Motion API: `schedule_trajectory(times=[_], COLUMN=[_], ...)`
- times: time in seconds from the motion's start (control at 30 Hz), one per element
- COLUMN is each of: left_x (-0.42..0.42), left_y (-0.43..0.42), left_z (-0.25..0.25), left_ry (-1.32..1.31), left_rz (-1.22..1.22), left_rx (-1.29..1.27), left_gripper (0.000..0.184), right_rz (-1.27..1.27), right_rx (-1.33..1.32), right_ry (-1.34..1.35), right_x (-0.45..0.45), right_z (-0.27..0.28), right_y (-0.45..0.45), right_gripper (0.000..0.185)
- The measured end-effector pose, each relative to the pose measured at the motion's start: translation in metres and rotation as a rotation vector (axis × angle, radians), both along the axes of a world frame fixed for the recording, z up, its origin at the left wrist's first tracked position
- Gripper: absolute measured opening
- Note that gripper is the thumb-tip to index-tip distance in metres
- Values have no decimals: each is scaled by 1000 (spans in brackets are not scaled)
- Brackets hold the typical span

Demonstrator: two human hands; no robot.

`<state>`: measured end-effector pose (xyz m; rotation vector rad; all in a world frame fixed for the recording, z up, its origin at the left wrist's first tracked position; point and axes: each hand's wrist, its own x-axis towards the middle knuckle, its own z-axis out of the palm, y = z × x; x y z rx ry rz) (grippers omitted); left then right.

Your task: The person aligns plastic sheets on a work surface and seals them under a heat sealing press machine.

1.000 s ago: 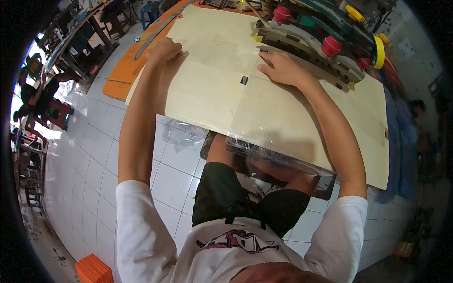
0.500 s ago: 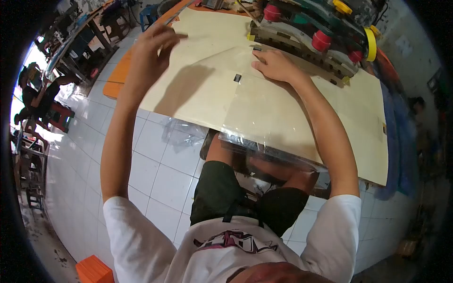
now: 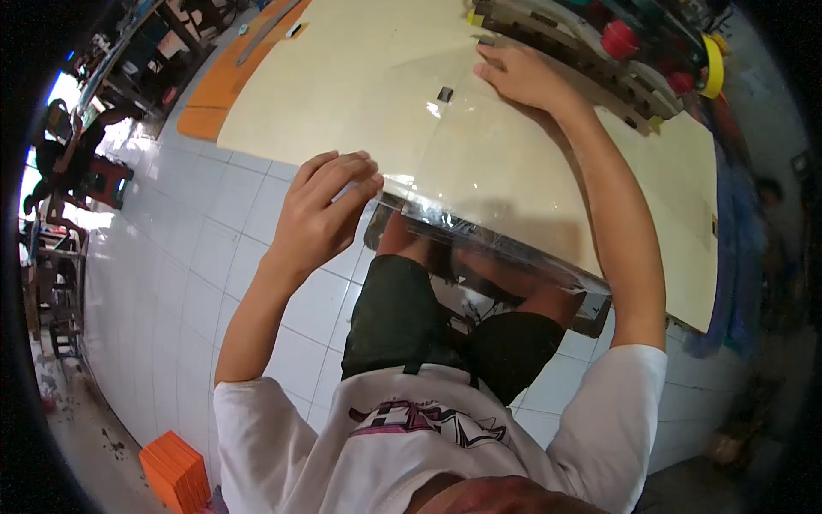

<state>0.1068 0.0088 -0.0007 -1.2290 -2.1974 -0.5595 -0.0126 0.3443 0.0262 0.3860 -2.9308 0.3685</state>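
A clear plastic sheet [image 3: 479, 158] lies over a large cream board [image 3: 334, 94] on the table, its front part hanging past the near edge. My left hand [image 3: 321, 210] is at that edge, with curled fingers closed at the sheet's front left corner; the fingertips partly hide the grip. My right hand [image 3: 527, 77] rests on the sheet farther back, thumb and forefinger stretched out, holding nothing. Its forefinger tip is close to a small dark piece [image 3: 485, 40]. Another small black piece [image 3: 445, 94] lies between my two hands.
A machine with red knobs [image 3: 620, 39] and a yellow wheel [image 3: 712, 64] stands at the back right, behind a long slotted bar [image 3: 565, 64]. An orange board [image 3: 227, 90] projects at the left. Orange blocks [image 3: 174, 471] sit on the tiled floor.
My left hand has come down and toward me, from above the board's far left to the sheet's front edge. My right hand stays by the small dark piece. The view has shifted slightly.
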Motion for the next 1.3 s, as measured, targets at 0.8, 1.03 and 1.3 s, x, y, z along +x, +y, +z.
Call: schedule_trajectory(times=[0.8, 1.03, 1.3], left_x=[-126, -238, -241], left_y=[-10, -19, 109], left_z=[63, 99, -9], left_ry=[-183, -80, -445], left_rz=[104, 541, 116], left_rx=[542, 397, 29], left_gripper=[19, 35, 56], right_rz=[193, -207, -544], right_rx=[-111, -69, 53], right_ry=[-61, 82, 80], right_x=[54, 160, 175], right_z=[35, 50, 9], right_y=[9, 99, 251], right_gripper=[46, 42, 64])
